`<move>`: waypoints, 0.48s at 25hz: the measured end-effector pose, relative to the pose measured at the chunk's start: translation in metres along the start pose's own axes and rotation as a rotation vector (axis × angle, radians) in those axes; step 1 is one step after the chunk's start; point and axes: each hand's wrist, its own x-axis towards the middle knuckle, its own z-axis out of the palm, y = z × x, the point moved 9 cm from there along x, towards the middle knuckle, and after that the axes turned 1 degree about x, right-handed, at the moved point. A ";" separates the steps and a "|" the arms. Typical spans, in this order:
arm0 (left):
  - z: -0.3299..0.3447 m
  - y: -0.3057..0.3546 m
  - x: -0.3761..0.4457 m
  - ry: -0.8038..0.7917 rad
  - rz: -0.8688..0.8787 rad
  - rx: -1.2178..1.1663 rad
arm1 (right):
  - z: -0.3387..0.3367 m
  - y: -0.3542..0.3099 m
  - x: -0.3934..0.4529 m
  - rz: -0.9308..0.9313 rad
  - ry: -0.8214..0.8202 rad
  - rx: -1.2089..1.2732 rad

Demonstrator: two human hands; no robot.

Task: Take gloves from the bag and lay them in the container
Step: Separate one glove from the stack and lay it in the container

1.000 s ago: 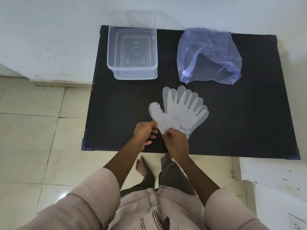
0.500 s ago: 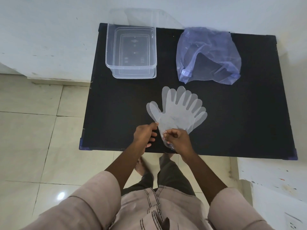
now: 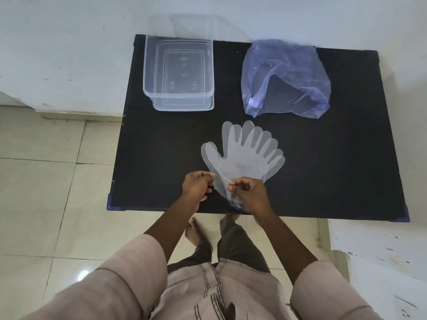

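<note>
A stack of thin clear plastic gloves (image 3: 245, 155) lies fanned out on the black table (image 3: 161, 146), fingers pointing away from me. My left hand (image 3: 196, 187) pinches the cuff edge on the left side. My right hand (image 3: 249, 196) pinches the cuff on the right, near the table's front edge. A clear rectangular container (image 3: 178, 72) stands at the back left with nothing in it. A crumpled pale blue plastic bag (image 3: 286, 77) lies at the back right, its mouth facing me.
The table stands against a white wall. Beige tiled floor (image 3: 46, 181) spreads to the left, and my bare feet show under the front edge. A white ledge (image 3: 374, 250) sits at the lower right.
My right hand has drawn the cuff slightly toward the table's front edge. The glove stack, container and bag have stayed in place.
</note>
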 end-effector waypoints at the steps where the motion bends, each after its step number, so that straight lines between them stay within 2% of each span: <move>1: -0.003 -0.001 0.001 0.016 0.001 0.016 | -0.005 0.000 0.001 0.002 0.043 -0.001; 3: -0.014 0.002 0.000 0.091 0.064 0.079 | -0.014 0.000 0.001 0.002 0.124 0.004; 4: -0.023 0.008 -0.004 0.162 0.160 0.169 | -0.019 -0.001 0.001 -0.010 0.156 -0.009; 6: -0.028 0.032 -0.027 0.325 0.545 0.544 | -0.024 -0.002 0.003 -0.037 0.195 -0.042; 7: -0.015 0.040 -0.045 0.320 0.788 0.762 | -0.025 -0.003 0.004 -0.044 0.202 -0.050; 9: 0.024 0.025 -0.068 0.162 1.144 1.140 | -0.025 -0.006 0.004 -0.062 0.203 -0.057; 10: 0.036 0.009 -0.068 0.105 1.221 1.258 | -0.025 -0.008 0.004 -0.076 0.203 -0.065; 12: 0.042 -0.016 -0.052 0.040 1.173 1.357 | -0.024 -0.010 0.004 -0.096 0.202 -0.079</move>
